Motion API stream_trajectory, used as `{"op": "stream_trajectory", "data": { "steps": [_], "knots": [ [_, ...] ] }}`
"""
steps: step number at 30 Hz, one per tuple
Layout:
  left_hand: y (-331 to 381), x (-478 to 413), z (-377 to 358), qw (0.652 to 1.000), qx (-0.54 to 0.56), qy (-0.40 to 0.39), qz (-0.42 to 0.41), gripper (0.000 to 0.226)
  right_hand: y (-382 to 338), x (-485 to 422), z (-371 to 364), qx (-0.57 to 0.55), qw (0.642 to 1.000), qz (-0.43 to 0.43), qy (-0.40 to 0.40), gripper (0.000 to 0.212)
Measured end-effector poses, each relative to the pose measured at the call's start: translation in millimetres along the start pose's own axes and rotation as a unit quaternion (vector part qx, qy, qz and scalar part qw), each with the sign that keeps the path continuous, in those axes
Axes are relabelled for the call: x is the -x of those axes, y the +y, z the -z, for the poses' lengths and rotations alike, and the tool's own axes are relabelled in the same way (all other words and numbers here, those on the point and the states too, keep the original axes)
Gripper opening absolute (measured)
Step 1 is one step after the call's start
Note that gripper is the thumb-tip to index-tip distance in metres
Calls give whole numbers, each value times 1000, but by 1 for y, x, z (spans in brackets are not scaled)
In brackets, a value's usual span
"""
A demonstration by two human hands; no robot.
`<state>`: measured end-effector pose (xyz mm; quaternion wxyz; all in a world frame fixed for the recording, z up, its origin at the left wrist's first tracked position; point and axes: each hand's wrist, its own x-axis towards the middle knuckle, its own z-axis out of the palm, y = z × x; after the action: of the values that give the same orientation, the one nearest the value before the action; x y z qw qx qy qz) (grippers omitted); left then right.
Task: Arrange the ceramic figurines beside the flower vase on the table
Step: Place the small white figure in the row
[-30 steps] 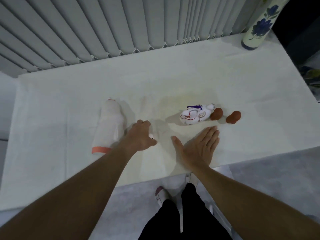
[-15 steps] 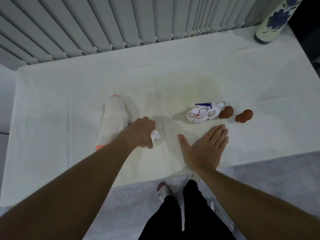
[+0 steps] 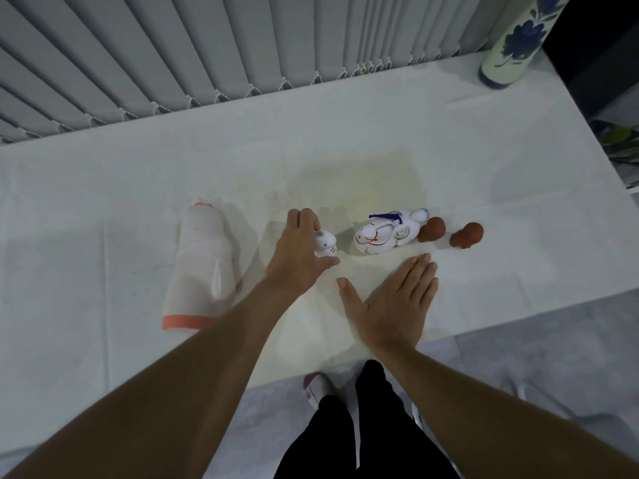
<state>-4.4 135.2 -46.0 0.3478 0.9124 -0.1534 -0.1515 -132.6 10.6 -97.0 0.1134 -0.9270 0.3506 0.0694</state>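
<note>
My left hand grips a small white cat figurine, held just left of a larger white figurine with red lines and a purple cord that lies on its side. Two small brown figurines sit in a row to its right. A tall white figurine with an orange base lies on its side at the left. My right hand rests flat and open on the table near the front edge. The white flower vase with blue flowers stands at the far right corner.
The table carries a white cloth with a yellowish stain in the middle. Grey vertical blinds hang along its back edge. A dark object stands right of the vase. My legs and a shoe show below the front edge.
My left hand has lifted the small cat figurine and carried it right and away from me, close to the larger white figurine. My right hand has stayed flat on the table.
</note>
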Motion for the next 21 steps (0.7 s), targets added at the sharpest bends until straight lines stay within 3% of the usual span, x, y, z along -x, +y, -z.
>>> {"op": "stream_trajectory", "data": {
  "steps": [7, 14, 18, 21],
  "knots": [
    [-8, 3, -6, 999, -27, -18, -8, 63, -1, 0, 0, 1, 1000, -3, 7, 130],
    [-7, 8, 17, 995, -66, -76, 10, 87, -2, 0, 1, -13, 1000, -16, -2, 132],
    [-14, 13, 43, 985, -168, -23, 28, 83, -8, 2, 5, -43, 999, -22, -24, 135],
    [-24, 18, 61, 958, -271, 30, 84, 85, -21, 11, 6, -78, 997, 7, -29, 140]
  ]
}}
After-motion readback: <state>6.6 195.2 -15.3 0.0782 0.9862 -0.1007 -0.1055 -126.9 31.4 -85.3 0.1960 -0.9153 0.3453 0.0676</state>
